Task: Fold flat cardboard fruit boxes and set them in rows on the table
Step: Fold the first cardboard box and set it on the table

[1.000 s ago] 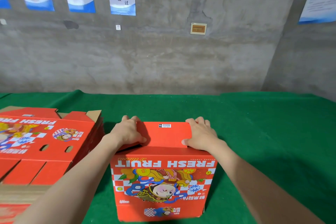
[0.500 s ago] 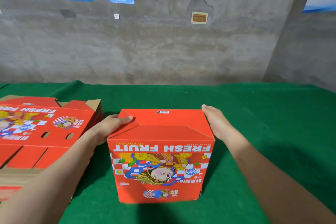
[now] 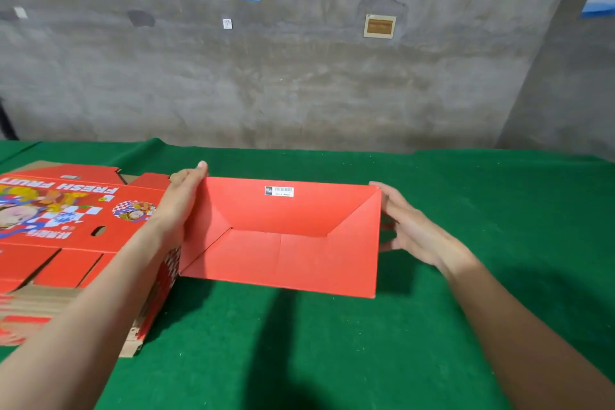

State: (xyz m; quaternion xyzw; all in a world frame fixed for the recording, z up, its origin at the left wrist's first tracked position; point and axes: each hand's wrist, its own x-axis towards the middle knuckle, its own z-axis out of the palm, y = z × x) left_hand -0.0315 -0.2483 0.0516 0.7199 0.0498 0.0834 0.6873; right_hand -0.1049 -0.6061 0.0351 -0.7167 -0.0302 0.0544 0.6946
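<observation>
A folded red fruit box (image 3: 283, 236) is tipped back on the green table (image 3: 482, 293), its plain red flap-closed bottom with a barcode label turned toward me. My left hand (image 3: 184, 200) lies flat against the box's left side with straight fingers. My right hand (image 3: 411, 230) touches the box's right side with fingers spread and relaxed. The printed faces of the box are hidden from me. To its left lies a stack of flat red "FRESH FRUIT" boxes (image 3: 66, 226), right beside my left forearm.
The green cloth stretches bare to the right of and behind the box. A grey concrete wall (image 3: 299, 86) with several posters rises just past the table's far edge. The stack's brown cardboard edges reach the near left.
My hands moved from the top flaps to the two sides of the box. The box has tipped backward, so its bottom faces me instead of the printed front.
</observation>
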